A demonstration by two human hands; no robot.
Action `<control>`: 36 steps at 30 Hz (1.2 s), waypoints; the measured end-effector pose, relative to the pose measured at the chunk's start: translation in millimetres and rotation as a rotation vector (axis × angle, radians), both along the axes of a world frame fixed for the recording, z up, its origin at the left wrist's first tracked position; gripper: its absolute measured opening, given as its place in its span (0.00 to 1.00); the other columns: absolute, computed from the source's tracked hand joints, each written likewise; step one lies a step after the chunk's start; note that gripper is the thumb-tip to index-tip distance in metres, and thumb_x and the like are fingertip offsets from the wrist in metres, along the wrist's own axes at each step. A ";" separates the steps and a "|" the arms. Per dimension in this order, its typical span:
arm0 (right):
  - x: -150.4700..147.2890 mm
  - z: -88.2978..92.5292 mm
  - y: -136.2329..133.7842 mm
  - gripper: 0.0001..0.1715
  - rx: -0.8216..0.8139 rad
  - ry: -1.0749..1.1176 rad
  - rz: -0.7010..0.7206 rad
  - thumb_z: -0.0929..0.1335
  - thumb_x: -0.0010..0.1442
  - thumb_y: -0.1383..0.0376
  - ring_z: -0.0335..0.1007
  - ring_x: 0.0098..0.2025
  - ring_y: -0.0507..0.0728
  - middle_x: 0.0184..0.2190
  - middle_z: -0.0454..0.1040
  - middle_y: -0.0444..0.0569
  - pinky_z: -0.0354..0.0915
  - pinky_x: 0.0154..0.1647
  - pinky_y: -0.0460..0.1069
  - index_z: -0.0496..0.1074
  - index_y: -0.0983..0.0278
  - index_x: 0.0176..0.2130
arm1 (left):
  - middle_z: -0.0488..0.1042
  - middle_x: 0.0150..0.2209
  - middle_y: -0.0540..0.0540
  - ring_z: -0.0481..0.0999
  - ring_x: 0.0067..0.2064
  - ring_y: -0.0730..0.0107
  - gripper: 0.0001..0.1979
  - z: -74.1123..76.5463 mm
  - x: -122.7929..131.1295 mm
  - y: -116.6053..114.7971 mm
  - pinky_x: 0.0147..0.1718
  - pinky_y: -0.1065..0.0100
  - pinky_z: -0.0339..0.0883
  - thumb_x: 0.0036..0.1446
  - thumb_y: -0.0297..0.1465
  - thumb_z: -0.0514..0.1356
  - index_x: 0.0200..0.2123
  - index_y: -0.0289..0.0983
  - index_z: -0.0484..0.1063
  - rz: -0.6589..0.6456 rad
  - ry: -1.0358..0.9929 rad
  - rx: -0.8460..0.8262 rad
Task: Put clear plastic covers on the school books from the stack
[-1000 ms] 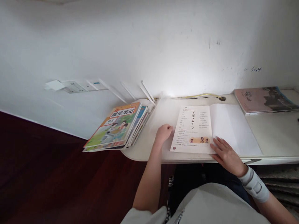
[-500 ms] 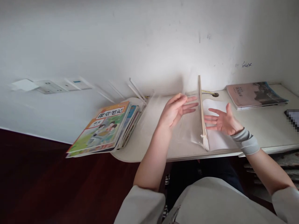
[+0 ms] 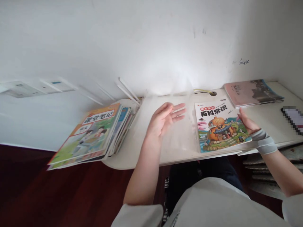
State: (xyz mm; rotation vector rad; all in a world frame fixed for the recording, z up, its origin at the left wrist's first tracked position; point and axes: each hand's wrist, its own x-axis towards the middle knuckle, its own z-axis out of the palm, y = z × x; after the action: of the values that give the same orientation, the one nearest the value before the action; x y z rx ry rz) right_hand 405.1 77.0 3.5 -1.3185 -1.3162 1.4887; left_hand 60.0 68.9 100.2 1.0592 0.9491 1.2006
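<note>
Well, the picture book (image 3: pixel 221 127) lies closed on the pale tabletop (image 3: pixel 267 124) under a white wall (image 3: pixel 142 37). The left hand (image 3: pixel 163 121) hovers beside it, fingers apart. The right hand (image 3: pixel 247 123) meets its right edge, and I cannot tell how those fingers stand.

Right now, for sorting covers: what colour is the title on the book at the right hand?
Black on white, across the book; head view.

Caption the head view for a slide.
Right hand touches a closed picture book on the desk; open left hand hovers beside it.
</note>
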 end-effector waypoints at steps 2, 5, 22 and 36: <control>6.7 -10.9 -2.1 0.25 -0.052 0.025 -0.017 0.63 0.55 0.46 0.76 0.34 0.62 0.32 0.78 0.51 0.72 0.37 0.57 0.68 0.61 0.42 | 0.78 0.40 0.45 0.79 0.38 0.64 0.09 -9.0 -28.2 -4.5 0.36 0.65 0.72 0.55 0.34 0.58 0.28 0.38 0.61 0.122 0.061 -0.027; 13.1 -24.1 -4.1 0.25 0.081 -0.138 -0.047 0.67 0.52 0.55 0.75 0.37 0.60 0.38 0.78 0.51 0.71 0.39 0.55 0.66 0.63 0.47 | 0.75 0.24 0.52 0.72 0.21 0.75 0.09 -26.5 -75.8 -14.7 0.22 0.72 0.65 0.50 0.35 0.60 0.27 0.38 0.64 0.295 0.289 -0.071; -38.8 4.9 -20.5 0.23 0.717 -1.449 -0.044 0.59 0.62 0.64 0.68 0.47 0.69 0.51 0.68 0.67 0.66 0.42 0.61 0.64 0.68 0.55 | 0.65 0.55 0.31 0.65 0.57 0.49 0.21 -87.7 -59.6 -49.2 0.52 0.51 0.61 0.58 0.30 0.50 0.55 0.33 0.62 0.450 1.681 0.347; -153.3 -20.4 19.7 0.25 0.746 -1.246 0.451 0.54 0.66 0.63 0.48 0.65 0.67 0.64 0.53 0.61 0.50 0.59 0.70 0.61 0.66 0.59 | 0.61 0.60 0.29 0.55 0.64 0.49 0.23 -167.0 58.0 -34.8 0.58 0.48 0.56 0.64 0.30 0.42 0.57 0.25 0.61 0.007 1.505 0.535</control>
State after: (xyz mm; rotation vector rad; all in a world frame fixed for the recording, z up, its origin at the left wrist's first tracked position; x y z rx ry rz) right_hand 251.9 96.7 -16.8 -1.4463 -2.7125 0.0990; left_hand 118.0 34.1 -66.8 2.4967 1.7448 0.4713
